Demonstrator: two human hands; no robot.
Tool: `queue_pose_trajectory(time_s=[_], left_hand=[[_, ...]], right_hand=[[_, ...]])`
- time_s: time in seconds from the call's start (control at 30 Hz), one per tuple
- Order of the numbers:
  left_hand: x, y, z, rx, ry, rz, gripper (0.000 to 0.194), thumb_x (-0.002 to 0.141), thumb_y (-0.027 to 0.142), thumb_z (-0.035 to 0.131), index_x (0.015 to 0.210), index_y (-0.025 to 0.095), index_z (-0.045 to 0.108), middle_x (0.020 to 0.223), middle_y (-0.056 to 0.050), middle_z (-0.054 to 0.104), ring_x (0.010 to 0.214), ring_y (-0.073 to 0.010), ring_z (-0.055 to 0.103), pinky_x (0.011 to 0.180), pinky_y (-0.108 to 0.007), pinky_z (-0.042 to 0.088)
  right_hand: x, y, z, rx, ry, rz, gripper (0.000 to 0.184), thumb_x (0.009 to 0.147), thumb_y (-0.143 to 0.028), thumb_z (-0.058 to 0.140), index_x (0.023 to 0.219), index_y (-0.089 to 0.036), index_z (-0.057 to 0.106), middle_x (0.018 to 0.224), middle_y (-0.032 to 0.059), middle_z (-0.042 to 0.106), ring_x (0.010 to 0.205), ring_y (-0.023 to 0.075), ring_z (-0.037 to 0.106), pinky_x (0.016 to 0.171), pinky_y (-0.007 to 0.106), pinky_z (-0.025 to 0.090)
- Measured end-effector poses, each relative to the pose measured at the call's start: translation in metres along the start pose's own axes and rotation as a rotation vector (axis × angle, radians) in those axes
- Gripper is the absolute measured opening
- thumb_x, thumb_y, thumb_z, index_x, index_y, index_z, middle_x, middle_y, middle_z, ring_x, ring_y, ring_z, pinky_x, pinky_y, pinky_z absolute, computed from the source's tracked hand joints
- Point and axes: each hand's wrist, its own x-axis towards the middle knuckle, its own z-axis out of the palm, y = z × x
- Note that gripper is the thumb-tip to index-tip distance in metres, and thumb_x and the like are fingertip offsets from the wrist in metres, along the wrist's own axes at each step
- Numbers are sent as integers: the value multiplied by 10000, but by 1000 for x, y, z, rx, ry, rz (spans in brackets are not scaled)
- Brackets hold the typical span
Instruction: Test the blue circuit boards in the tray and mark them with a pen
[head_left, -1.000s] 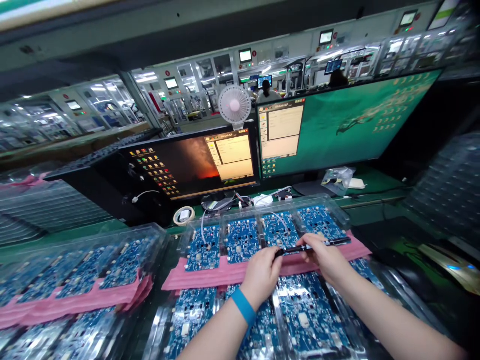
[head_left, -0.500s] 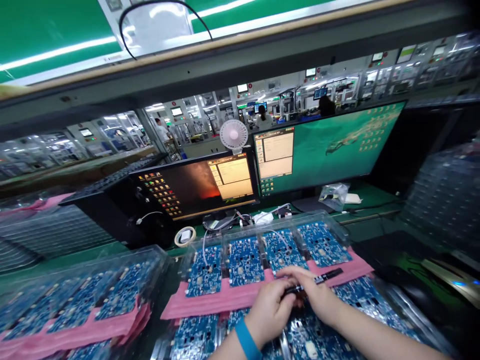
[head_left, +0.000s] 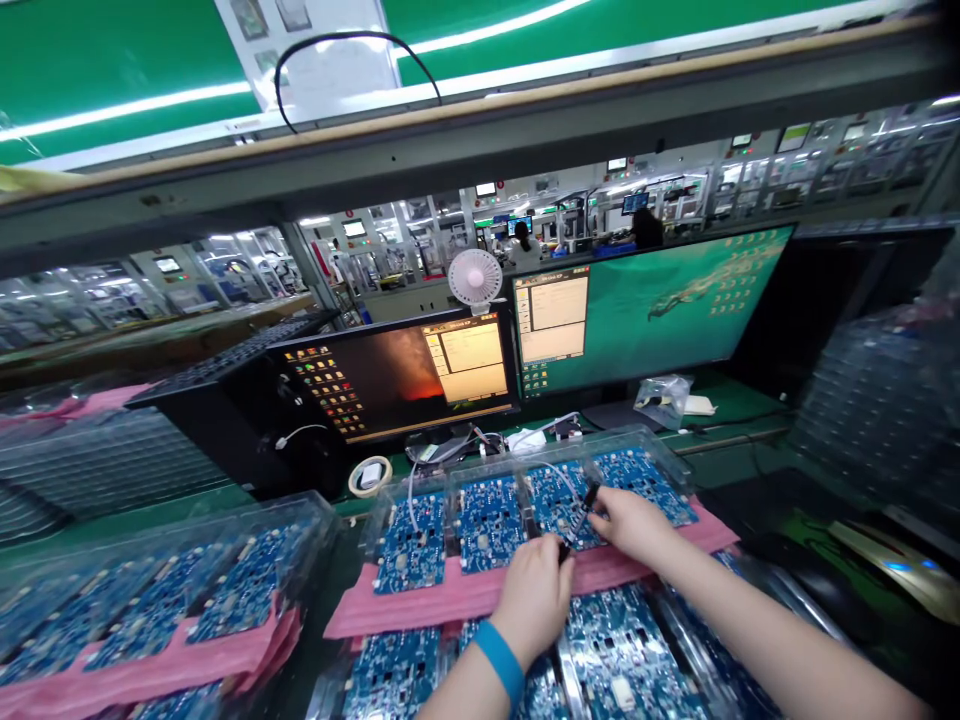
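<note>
My left hand, with a blue wristband, and my right hand are above a row of blue circuit boards in a clear plastic tray. A slim black marker pen stands tilted between them. My left fingertips pinch its lower end, and my right fingers lie against it. Its lower end is partly hidden by my fingers. Beneath my hands, a pink foam strip runs along the tray's near side. The nearest board lies just below the pen.
More blue boards in clear trays fill the near left and bottom. Stacked trays stand at both sides. Behind are two monitors, a white desk fan, a tape roll and a plastic bag. Other people work in the distance.
The black pen has turned from lying nearly level across my hands to a steep tilt. My hands have moved apart, and the view has tipped upward since the oldest frame.
</note>
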Motion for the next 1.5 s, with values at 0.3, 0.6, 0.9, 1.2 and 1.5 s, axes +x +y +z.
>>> queue_pose_trajectory(time_s=[0.3,0.6,0.9,1.2,1.5], left_hand=[[2,-8,5,61,-60,26,227,846,237,303,967,151,475,969,-90,561,891,-202,509,813,-327,374],[4,-8,6,64,-87,25,291,853,254,285,1046,131,466,1048,-118,549,968,-225,497,846,-334,360],[4,-6,5,50,-109,8,305,858,267,285,1065,131,463,1026,-114,566,960,-226,508,825,-326,375],[7,-8,3,8,-136,3,330,860,288,289,1096,125,452,1047,-117,555,981,-217,498,835,-299,360],[8,-10,8,4,-147,-8,368,864,309,273,1135,121,437,1121,-123,524,1037,-211,472,870,-283,337]], right_hand=[[23,-23,16,-323,1,156,235,879,-331,467,918,-116,552,793,48,559,741,152,544,706,319,443],[27,-28,15,-337,2,187,254,904,-328,444,902,-99,554,775,32,552,722,133,546,695,302,458],[22,-1,-6,-254,245,74,231,898,-328,374,888,-175,547,775,27,576,730,150,552,649,237,400],[14,124,-52,-221,433,143,187,792,-262,506,662,-163,597,1162,52,467,1059,197,433,878,256,344],[26,137,-28,-185,390,138,167,770,-280,542,658,-179,615,1193,61,438,1094,190,414,903,257,348]])
